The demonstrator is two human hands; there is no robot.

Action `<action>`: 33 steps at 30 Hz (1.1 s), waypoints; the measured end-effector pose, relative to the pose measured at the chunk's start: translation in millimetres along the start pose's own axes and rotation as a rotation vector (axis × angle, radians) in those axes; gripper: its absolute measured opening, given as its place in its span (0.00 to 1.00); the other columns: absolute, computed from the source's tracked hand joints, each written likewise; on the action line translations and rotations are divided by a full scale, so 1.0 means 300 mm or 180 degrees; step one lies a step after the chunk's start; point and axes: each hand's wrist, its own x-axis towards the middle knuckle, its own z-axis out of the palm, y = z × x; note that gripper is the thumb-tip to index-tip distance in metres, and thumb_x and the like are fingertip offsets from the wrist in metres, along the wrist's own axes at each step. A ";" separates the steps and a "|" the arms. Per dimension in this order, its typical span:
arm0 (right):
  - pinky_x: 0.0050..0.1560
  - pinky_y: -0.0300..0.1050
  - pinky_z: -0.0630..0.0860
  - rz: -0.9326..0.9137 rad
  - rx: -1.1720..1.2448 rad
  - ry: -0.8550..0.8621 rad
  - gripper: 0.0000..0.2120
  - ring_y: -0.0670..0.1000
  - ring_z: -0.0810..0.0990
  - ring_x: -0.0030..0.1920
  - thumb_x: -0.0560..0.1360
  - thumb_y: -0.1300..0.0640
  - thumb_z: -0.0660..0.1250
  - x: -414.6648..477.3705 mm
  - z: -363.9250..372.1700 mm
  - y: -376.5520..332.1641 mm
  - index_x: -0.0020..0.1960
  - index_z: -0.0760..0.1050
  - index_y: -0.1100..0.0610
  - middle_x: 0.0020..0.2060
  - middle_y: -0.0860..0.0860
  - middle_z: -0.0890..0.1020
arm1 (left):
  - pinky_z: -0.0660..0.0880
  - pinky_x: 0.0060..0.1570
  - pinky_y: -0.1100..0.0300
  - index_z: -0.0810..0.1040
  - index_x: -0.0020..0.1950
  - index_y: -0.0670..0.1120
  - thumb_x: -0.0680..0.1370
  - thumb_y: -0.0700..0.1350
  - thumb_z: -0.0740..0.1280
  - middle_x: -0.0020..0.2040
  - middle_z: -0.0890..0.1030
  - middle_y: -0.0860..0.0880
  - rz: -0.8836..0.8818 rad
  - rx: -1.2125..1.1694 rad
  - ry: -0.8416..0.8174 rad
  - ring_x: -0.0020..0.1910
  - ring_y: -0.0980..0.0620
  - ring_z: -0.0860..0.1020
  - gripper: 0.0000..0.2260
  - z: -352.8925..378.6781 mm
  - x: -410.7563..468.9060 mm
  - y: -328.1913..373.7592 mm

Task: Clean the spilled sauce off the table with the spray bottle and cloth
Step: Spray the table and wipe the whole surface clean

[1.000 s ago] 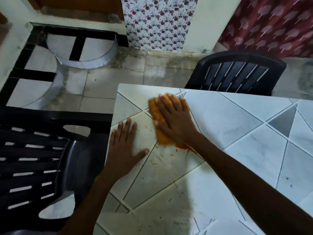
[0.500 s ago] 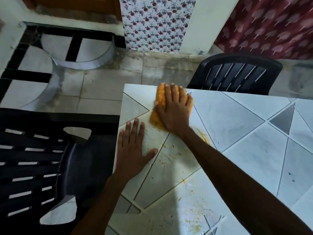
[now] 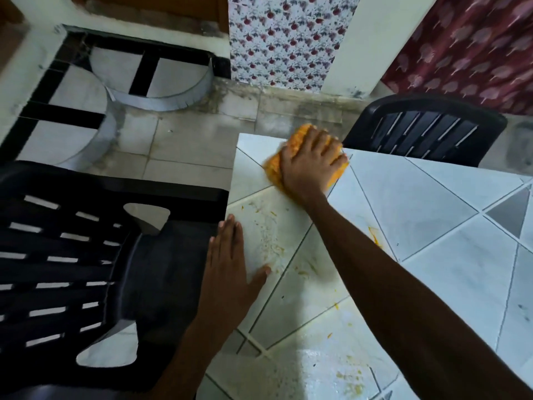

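Note:
My right hand (image 3: pixel 311 166) presses an orange cloth (image 3: pixel 277 168) flat near the far left corner of the white tiled table (image 3: pixel 432 203); the fingers curve over the cloth's far edge at the table's rim. My left hand (image 3: pixel 230 264) lies flat on the table's left edge, fingers straight, thumb spread. Thin orange sauce smears (image 3: pixel 274 243) and flecks streak the tiles between my hands, with a brighter streak (image 3: pixel 374 236) beside my right forearm and more specks (image 3: pixel 350 379) near the front. No spray bottle is in view.
A black plastic chair (image 3: pixel 86 269) stands against the table's left side, right under my left hand. A second black chair (image 3: pixel 424 129) is pushed in at the far side. Beyond is tiled floor (image 3: pixel 187 145) and patterned curtains (image 3: pixel 282 39).
My right hand has pushed the cloth away from me to the table's far corner. My left hand has slid left to the table's edge. Smears show where the cloth passed.

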 end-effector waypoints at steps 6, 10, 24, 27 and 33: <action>0.77 0.66 0.51 -0.2648 -0.0384 -0.0232 0.36 0.56 0.48 0.81 0.79 0.35 0.52 -0.339 0.001 0.261 0.82 0.52 0.50 0.82 0.49 0.54 | 0.47 0.77 0.48 0.50 0.80 0.40 0.76 0.70 0.55 0.81 0.48 0.45 -0.0192 -0.0064 0.0033 0.80 0.48 0.46 0.44 -0.008 -0.027 -0.004; 0.77 0.65 0.51 -0.2546 -0.0303 -0.0384 0.35 0.54 0.47 0.82 0.79 0.34 0.51 -0.275 -0.028 0.352 0.82 0.50 0.48 0.82 0.47 0.53 | 0.48 0.77 0.48 0.50 0.80 0.41 0.76 0.69 0.56 0.81 0.50 0.46 -0.0267 -0.0257 0.0097 0.80 0.48 0.47 0.43 -0.006 -0.042 -0.012; 0.77 0.66 0.48 -0.2270 -0.0273 -0.0110 0.36 0.57 0.47 0.81 0.80 0.34 0.49 -0.450 0.085 -0.053 0.82 0.51 0.50 0.82 0.51 0.54 | 0.69 0.68 0.43 0.55 0.79 0.48 0.70 0.69 0.65 0.77 0.61 0.46 -0.1243 -0.1408 0.0316 0.73 0.46 0.65 0.45 0.005 -0.164 0.007; 0.78 0.64 0.46 -0.2332 -0.0209 -0.0263 0.36 0.54 0.43 0.82 0.80 0.33 0.46 -0.530 0.069 0.069 0.82 0.47 0.49 0.82 0.49 0.50 | 0.70 0.66 0.42 0.55 0.79 0.49 0.66 0.70 0.66 0.77 0.61 0.47 -0.1423 -0.1656 0.0288 0.73 0.45 0.65 0.48 0.005 -0.193 -0.005; 0.76 0.66 0.50 -0.1422 -0.0171 0.0023 0.35 0.58 0.54 0.80 0.78 0.32 0.50 -0.256 0.072 -0.089 0.81 0.56 0.47 0.80 0.49 0.59 | 0.66 0.70 0.48 0.51 0.80 0.52 0.68 0.73 0.62 0.78 0.58 0.49 -0.1532 -0.1701 0.0249 0.75 0.49 0.61 0.47 0.011 -0.214 0.007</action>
